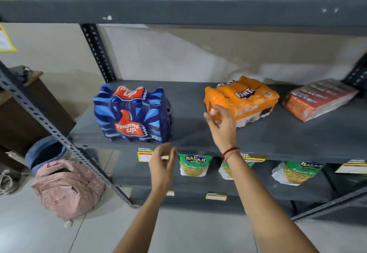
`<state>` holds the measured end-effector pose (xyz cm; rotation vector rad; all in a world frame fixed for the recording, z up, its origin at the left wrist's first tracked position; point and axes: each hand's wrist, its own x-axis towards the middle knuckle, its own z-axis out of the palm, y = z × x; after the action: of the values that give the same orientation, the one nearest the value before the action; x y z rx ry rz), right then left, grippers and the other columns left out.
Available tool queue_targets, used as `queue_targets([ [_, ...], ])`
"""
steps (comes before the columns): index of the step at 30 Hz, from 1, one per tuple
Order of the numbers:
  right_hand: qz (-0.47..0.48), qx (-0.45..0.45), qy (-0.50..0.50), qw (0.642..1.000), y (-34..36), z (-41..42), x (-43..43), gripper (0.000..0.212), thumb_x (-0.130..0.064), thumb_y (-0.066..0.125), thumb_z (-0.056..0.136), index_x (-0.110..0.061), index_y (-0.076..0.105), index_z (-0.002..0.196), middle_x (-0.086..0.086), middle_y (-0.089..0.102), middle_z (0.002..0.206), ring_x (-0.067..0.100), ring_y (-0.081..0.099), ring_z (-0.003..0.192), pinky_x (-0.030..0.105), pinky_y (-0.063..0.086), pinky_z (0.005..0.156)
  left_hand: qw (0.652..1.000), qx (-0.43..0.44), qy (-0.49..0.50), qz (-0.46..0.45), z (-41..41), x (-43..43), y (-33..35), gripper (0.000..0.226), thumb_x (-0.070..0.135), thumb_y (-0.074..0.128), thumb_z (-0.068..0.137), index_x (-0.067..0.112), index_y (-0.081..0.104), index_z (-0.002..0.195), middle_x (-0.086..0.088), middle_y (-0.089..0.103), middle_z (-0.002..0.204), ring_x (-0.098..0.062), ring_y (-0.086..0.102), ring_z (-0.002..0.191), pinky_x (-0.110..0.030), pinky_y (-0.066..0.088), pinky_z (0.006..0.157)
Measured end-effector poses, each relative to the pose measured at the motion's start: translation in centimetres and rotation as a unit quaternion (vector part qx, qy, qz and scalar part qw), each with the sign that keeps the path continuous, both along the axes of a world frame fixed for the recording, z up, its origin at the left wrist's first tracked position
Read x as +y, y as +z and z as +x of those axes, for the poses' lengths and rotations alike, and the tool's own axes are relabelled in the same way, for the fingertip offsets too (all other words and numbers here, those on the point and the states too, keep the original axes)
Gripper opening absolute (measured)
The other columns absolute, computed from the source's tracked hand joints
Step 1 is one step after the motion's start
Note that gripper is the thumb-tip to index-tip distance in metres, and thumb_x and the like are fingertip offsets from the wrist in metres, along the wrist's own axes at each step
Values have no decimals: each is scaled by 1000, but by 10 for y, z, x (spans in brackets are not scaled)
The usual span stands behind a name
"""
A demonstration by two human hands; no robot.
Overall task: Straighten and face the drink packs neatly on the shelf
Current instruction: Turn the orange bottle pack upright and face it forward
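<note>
Both forearms reach toward the grey shelf [198, 145]. Right hand [222, 125], fingers loosely spread, touches the skewed orange Fanta pack [244, 99] at its near left corner. Left hand [162, 163] hangs curled, holding nothing, below the blue Thums Up pack [131, 113], which stands left of the Fanta. A 1-handed tug could swing the Fanta off the edge.

On the grey metal shelf [198, 133], the blue shrink-wrapped Thums Up pack [132, 113] stood left; the orange Fanta pack [244, 99] lay right, well apart; the red packet stack [317, 98] farther right.
</note>
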<state>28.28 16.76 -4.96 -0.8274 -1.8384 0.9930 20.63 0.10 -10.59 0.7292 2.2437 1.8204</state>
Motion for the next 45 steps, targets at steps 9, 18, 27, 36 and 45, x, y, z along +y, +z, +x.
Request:
queue_targets([
  [9,43,-179,-129,974,34,67,142,44,-30,63,83,-3,55,117,24,55,120,39,46,116,39,37,97,995,22,-92,-35,24,149,83,48,35,61,89,7,51,126,-7,55,119,-17,55,110,-15,39,88],
  [18,-191,-264,-7,945,39,96,203,74,-53,58,82,-4,40,135,20,48,138,35,48,124,42,39,105,961,-227,-57,-150,39,225,76,89,41,71,78,3,23,143,-16,44,140,-34,46,126,-40,42,97],
  [27,-149,-54,-47,986,-9,134,158,52,-36,64,84,-9,48,126,15,62,121,29,58,111,41,45,100,988,-40,-121,-84,43,188,63,64,35,68,83,13,40,135,-7,57,129,-23,57,109,-34,48,86],
  [36,-70,-82,25,994,-21,175,143,69,-30,77,73,-15,44,131,7,64,123,19,61,110,36,49,97,989,92,-103,-59,66,162,46,79,31,76,75,16,34,140,-1,56,131,-8,53,109,-25,45,91],
  [45,-34,-149,12,988,-35,186,138,76,-23,84,63,-11,42,126,13,64,119,32,61,109,44,51,92,994,75,-61,-59,97,139,14,87,32,77,74,24,25,143,-5,52,137,-25,53,119,-42,47,95],
])
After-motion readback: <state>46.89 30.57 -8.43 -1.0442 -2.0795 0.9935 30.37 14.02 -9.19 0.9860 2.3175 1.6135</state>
